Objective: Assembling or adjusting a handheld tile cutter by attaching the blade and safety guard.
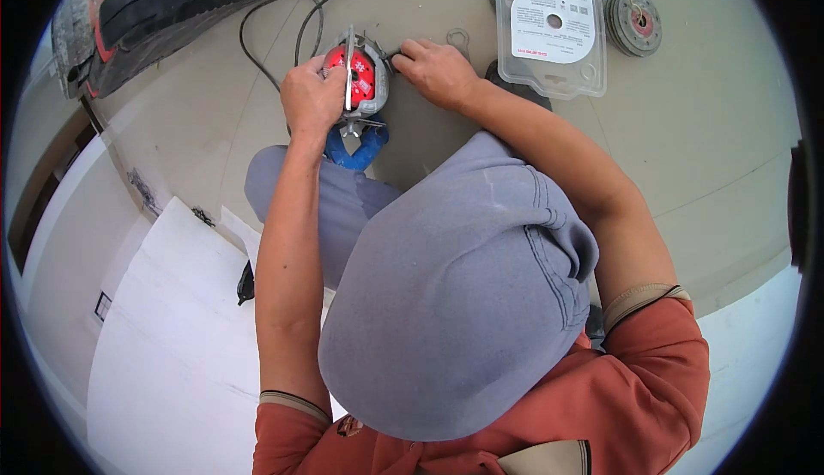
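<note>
Has the cutting tool (364, 89) lying between left hand (313, 96) and right hand (436, 73), just beyond a bent leg (292, 187) and left of the body's middle, either on the floor (721, 114) or barely above it, hard to tell which; runs its long axis away from the body, with the blue handle (371, 145) close by the leg and the grey guard (379, 89) farther out; leaves the red disc (364, 70) facing up, crossed by the thin edge of a metal plate (349, 80) along much the same line; grips the tool near that plate with the left hand, the nearer to the disc, fingers curled over from the left; holds the right hand crosswise to the axis, fingers bent in at a dark slim piece (391, 56) beside the guard; cannot tell whether pinched or merely touched; seems to hinge on that crosswise meeting, with steadiness likely owed to the left hand and room to work on the right.
</note>
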A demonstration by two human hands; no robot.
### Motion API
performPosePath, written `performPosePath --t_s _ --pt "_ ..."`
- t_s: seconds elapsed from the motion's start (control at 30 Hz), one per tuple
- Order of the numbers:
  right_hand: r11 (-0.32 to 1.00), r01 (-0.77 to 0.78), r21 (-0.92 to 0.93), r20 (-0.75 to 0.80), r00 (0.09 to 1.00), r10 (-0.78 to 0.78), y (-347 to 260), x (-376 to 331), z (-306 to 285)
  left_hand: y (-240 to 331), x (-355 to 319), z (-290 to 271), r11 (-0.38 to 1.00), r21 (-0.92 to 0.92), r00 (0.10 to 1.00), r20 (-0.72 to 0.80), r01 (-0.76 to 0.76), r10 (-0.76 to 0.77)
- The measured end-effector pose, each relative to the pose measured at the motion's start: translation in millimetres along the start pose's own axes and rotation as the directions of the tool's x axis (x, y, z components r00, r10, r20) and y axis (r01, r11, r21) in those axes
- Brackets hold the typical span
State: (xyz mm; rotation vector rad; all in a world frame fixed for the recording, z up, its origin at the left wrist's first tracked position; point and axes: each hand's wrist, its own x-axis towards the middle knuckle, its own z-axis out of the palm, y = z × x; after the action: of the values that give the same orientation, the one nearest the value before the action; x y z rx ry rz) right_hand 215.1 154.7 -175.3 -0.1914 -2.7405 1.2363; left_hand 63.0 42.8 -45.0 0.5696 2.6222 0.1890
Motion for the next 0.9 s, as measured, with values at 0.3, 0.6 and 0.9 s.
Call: performPosePath --t_s 0.3,0.6,0.9 --pt "0.991 -0.068 0.112 -0.105 0.991 0.080 -0.4 -9.5 3.9 2.8 -1.1 -3.4 0.999 0.001 0.999 0.027 0.037 -0.037" --pt "0.999 -0.010 0.042 0.055 0.998 0.008 -2.5 -2.1 6.3 1.3 -1.6 -2.0 1.000 -0.013 0.999 0.015 0.028 -0.028" --pt "0.913 -0.252 0.320 -0.076 0.954 0.289 -2.3 -20.9 -1.0 -3.4 -0.7 1.0 0.998 -0.059 0.999 0.013 0.036 -0.036"
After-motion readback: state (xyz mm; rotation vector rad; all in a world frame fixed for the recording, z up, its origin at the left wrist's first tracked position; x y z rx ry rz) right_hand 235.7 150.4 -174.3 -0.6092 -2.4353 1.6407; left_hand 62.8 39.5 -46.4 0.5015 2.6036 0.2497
